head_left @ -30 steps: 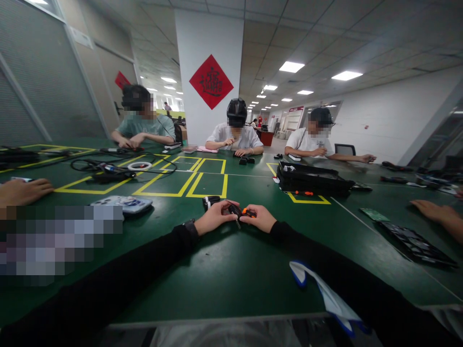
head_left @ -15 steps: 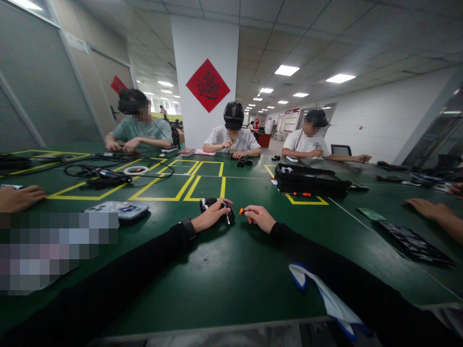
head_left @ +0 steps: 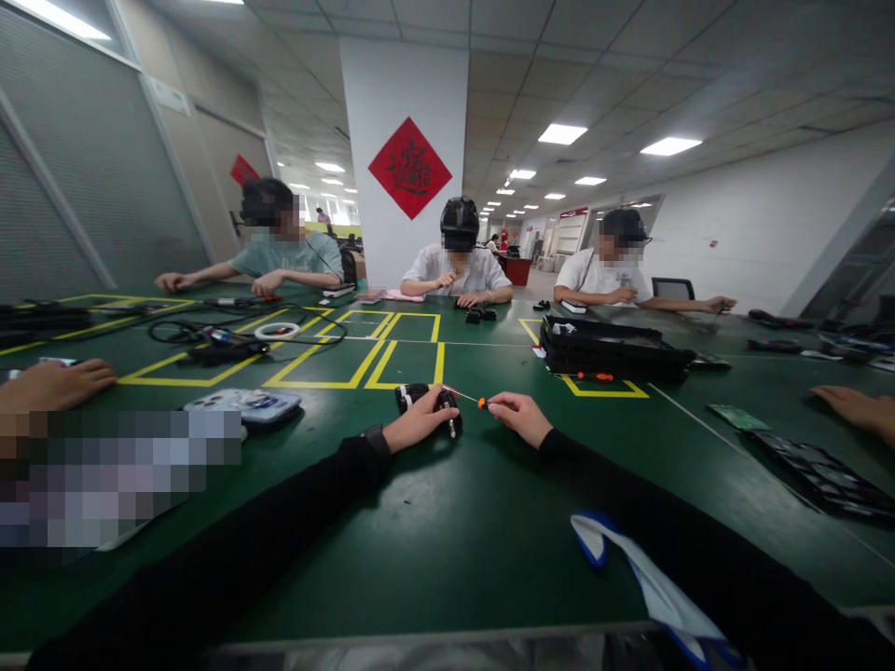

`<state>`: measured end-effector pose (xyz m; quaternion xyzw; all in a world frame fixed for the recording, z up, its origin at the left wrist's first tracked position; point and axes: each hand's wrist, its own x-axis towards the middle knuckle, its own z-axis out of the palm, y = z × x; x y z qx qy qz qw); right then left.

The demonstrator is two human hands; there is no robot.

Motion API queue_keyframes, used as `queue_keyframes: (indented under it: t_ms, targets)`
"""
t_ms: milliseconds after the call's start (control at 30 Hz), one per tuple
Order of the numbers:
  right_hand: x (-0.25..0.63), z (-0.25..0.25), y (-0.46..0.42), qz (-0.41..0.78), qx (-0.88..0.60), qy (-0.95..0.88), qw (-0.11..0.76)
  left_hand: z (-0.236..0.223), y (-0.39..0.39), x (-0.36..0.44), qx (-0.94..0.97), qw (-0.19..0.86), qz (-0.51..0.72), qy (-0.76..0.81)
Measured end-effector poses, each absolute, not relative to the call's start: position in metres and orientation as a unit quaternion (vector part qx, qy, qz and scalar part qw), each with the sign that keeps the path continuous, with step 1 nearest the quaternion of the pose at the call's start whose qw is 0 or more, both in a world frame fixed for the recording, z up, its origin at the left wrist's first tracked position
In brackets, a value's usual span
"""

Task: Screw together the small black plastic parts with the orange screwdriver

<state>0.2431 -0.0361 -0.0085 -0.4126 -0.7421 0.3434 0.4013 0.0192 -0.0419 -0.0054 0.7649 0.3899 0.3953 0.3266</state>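
Observation:
My left hand (head_left: 418, 419) is closed over a small black device (head_left: 449, 419) on the green table, and its fingers hide much of it. A black-and-white part of the device shows beyond the hand, and a short shiny metal piece sticks out at its near right. A small screwdriver (head_left: 482, 403) with an orange and black handle is pinched in my right hand (head_left: 521, 417). Its thin shaft slants up and left to the device, beside my left fingertips. Whether the tip touches the device I cannot make out.
A phone (head_left: 244, 407) lies left of my hands, near a co-worker's hand (head_left: 84, 373). Black trays (head_left: 615, 347) are stacked at the right, with an orange screwdriver (head_left: 594, 376) before them. A white-and-blue cloth-like item (head_left: 647, 582) lies under my right forearm. Cables (head_left: 210, 337) and co-workers are beyond.
The view has shifted slightly, moving the scene rightward. More of the screwdriver's shaft now shows between my hands. The co-worker at far left has stretched an arm out to the left.

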Motion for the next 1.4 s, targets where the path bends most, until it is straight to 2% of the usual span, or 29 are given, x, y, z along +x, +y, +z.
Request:
queue_keyframes:
  t_ms: [100, 367, 767, 900, 1167, 1400]
  targets:
    - [0.249, -0.006, -0.035, 0.368, -0.411, -0.739, 0.387, -0.005, -0.046, 0.020, 0.770, 0.338, 0.393, 0.373]
    - [0.256, -0.008, -0.027, 0.450, -0.371, -0.718, 0.381, -0.009, -0.045, 0.019, 0.708, 0.471, 0.404, 0.337]
    - [0.263, -0.006, -0.028, 0.475, -0.366, -0.732, 0.325, -0.006, -0.048, 0.020, 0.701, 0.487, 0.408, 0.324]
    - [0.261, -0.004, -0.031, 0.409, -0.384, -0.761, 0.324, -0.004, -0.051, 0.021, 0.716, 0.440, 0.406, 0.360]
    - [0.252, -0.008, -0.036, 0.148, -0.377, -0.859, 0.314, -0.008, -0.045, 0.019, 0.708, 0.417, 0.429, 0.374]
    - [0.251, -0.011, -0.038, 0.094, -0.407, -0.854, 0.310, -0.014, -0.034, 0.017, 0.703, 0.430, 0.430, 0.369]
